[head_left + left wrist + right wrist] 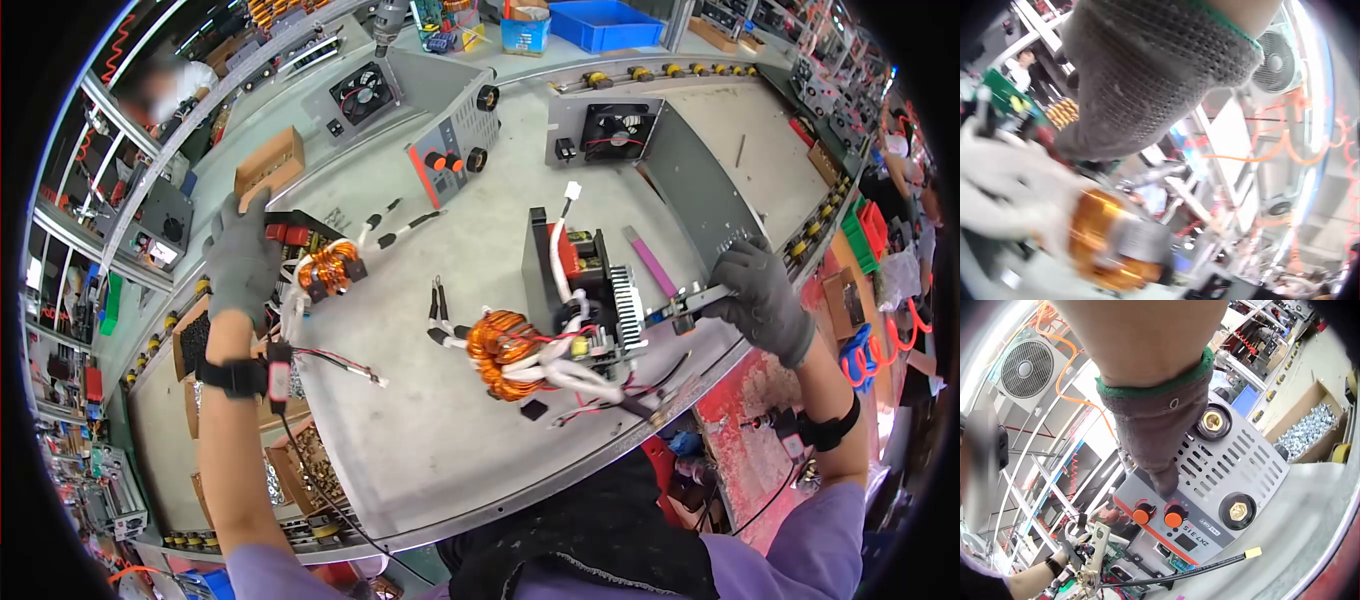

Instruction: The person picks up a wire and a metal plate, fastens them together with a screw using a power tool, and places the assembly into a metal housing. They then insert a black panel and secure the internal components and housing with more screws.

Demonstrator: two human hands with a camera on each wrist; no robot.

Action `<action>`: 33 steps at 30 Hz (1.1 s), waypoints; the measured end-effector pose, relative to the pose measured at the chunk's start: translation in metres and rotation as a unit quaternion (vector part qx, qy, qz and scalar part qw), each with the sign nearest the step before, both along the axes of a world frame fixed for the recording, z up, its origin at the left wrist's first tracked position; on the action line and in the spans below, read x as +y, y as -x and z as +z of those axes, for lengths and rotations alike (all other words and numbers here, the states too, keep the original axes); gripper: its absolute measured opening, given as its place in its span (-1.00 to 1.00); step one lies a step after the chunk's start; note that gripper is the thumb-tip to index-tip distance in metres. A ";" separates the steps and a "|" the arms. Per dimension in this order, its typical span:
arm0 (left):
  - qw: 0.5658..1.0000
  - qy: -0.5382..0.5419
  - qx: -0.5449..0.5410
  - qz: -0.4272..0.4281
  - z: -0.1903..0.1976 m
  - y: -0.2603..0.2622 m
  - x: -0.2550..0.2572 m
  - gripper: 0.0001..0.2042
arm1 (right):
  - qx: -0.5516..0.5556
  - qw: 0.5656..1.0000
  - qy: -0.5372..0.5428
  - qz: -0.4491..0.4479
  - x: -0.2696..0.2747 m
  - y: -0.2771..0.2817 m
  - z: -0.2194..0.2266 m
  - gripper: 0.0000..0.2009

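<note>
My gloved left hand (240,265) grips the outer end of a circuit assembly (287,234) with red parts and a copper coil (330,270). In the left wrist view the glove (1147,81) hides its grip, and the coil (1100,237) is blurred. My gloved right hand (768,302) holds a grey front panel (1200,481), seen edge-on in the head view. Two orange knobs and two round black sockets show on it. Beside it stands a second assembly (628,305) with a finned heat sink, a large copper coil (505,350) and white leads.
At the back stand two grey housings with fans (362,90) (617,128); the left one carries a knobbed panel (455,160). A purple strip (650,262) lies near the right assembly. A cardboard box (268,165) stands beyond my left hand. Loose wires (350,368) lie on the table.
</note>
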State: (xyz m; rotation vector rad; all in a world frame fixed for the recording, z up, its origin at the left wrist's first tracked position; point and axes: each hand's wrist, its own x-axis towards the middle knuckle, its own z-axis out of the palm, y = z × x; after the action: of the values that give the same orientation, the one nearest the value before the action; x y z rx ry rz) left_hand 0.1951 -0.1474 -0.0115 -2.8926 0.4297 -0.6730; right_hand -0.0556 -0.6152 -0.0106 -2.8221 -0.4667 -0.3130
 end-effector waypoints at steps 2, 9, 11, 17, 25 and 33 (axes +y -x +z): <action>0.989 0.087 0.013 -0.120 0.019 0.041 -0.036 -0.44 | 0.004 1.000 0.000 -0.003 0.016 0.005 0.000 -0.75; 0.814 0.061 0.482 -0.319 0.043 0.137 -0.089 0.16 | -0.016 0.999 0.008 0.028 0.063 0.006 -0.002 -0.72; 0.808 0.132 0.464 -0.339 0.021 0.134 -0.075 0.18 | -0.028 0.999 0.012 0.028 0.074 0.006 -0.003 -0.71; 0.788 0.245 0.501 -0.261 0.020 0.151 -0.050 0.01 | -0.032 0.998 0.018 0.055 0.093 0.005 -0.006 -0.69; 0.736 0.375 0.543 -0.150 0.019 0.178 -0.017 -0.13 | -0.038 0.995 0.030 0.087 0.108 0.002 -0.004 -0.69; 0.637 0.621 0.437 -0.133 0.028 0.159 0.028 -0.63 | 0.027 0.993 0.049 0.106 0.118 -0.002 0.004 -0.73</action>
State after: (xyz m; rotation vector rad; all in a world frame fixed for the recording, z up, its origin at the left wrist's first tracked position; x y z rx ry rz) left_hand 0.0363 -0.1195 0.0162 -4.3653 0.6561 1.0677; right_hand -0.0537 -0.4976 -0.0069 -2.8326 -0.7817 -0.1736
